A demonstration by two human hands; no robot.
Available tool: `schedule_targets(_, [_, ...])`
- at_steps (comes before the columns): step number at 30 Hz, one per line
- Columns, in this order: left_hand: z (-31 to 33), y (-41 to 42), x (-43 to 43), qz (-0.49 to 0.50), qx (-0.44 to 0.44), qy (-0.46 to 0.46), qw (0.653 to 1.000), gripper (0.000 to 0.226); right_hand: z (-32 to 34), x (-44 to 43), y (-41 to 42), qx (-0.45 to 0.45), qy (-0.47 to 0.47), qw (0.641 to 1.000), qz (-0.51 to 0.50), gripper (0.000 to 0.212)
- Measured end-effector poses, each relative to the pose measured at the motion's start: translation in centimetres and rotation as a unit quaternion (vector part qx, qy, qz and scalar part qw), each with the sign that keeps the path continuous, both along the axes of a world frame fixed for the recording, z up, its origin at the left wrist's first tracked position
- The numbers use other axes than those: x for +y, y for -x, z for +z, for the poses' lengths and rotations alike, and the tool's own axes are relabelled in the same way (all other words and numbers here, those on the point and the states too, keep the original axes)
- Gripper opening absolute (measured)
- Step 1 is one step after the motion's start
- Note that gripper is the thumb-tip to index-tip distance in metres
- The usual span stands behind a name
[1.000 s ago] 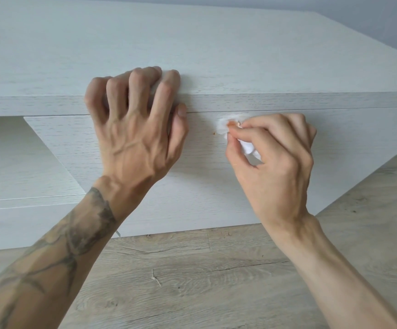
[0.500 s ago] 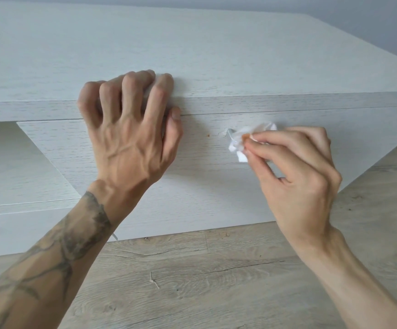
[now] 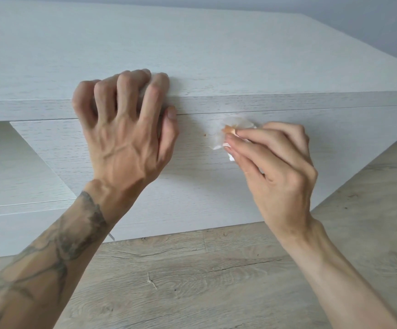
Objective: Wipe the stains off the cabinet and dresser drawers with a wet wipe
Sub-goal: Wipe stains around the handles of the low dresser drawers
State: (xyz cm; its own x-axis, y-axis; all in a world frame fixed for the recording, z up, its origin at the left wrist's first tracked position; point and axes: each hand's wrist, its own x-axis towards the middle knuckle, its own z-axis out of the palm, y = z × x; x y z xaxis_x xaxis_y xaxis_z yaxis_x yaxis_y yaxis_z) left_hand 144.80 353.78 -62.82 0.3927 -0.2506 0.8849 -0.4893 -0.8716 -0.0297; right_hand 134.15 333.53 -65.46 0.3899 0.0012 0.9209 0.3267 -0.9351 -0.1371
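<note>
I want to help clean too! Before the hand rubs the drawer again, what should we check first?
1. Wet wipe held in the right hand: ok.
2. Wipe touching the drawer front: ok.
3. Stain gone: not ok, a small brown speck shows just left of the wipe.
4. Wipe clean: not ok, an orange-brown smear is on it.
5. Left hand steadying on the dresser top edge: ok.
6. Wipe wet enough: cannot tell.
</note>
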Motion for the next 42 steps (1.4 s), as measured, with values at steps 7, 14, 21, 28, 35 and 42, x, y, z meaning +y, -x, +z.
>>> schedule_targets(7, [0.0, 0.0, -0.2, -0.007, -0.007, 0.004, 1.0, 0.04, 0.3, 0.7, -0.5, 0.017, 0.008, 1.0, 0.019, 0.011])
schedule_targets(14, [0.1, 0.2, 0.0, -0.007, -0.004, 0.004, 1.0, 0.04, -1.0, -1.8, 1.5, -0.015, -0.008, 1.0, -0.011, 0.01])
schedule_targets(21, [0.1, 0.4, -0.1, -0.015, 0.014, 0.006, 1.0, 0.042, -0.6, -0.8, 1.1, 0.001, 0.009, 1.0, 0.014, 0.014])
schedule_targets(28, [0.1, 0.5, -0.1, -0.015, 0.025, 0.014, 0.999, 0.04, -1.3, -5.4, 3.3, -0.008, -0.132, 0.99, -0.044, 0.011])
schedule_targets(35, [0.1, 0.8, -0.1, -0.023, 0.046, 0.028, 0.998, 0.039, 0.1, -4.7, 3.3, 0.055, -0.406, 0.906, 0.104, 0.039])
schedule_targets(42, [0.1, 0.6, 0.0, -0.019, 0.037, 0.019, 0.999, 0.042, -0.6, -4.4, 3.1, 0.08, -0.309, 0.946, 0.061, 0.039])
